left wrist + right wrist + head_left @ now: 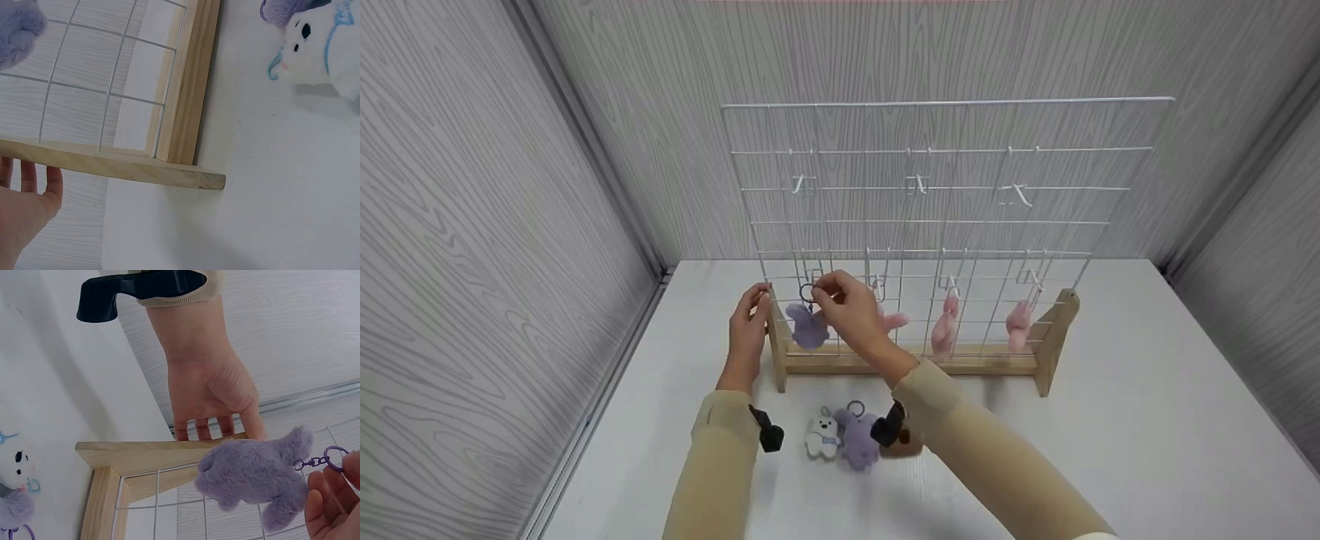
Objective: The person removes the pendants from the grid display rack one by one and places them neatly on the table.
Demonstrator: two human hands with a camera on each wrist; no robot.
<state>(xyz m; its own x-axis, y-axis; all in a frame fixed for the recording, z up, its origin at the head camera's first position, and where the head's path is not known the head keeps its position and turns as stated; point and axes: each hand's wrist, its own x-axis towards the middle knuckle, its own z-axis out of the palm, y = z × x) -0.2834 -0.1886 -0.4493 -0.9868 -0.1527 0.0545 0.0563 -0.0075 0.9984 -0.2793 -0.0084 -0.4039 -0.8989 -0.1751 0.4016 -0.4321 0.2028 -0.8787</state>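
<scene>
Head view: the right hand (851, 311) pinches the ring (800, 292) of a purple plush (809, 331) before the wire grid (930, 222); left wrist view: the left hand (25, 216), fingers (54, 183) loosely extended, touches the wooden end panel (112, 167); right wrist view: a short chain (315, 462) joins the plush to the pinched ring.

The head camera looks forward and down from above the near side, far enough back to take in the whole wire rack (948, 102). The left-wrist camera sits close to the rack's left wooden upright (118, 167), its picture turned sideways. The right-wrist camera, also close, faces left past the purple plush (253, 469) toward the left hand (211, 388). Both wrist views share the upright.
</scene>
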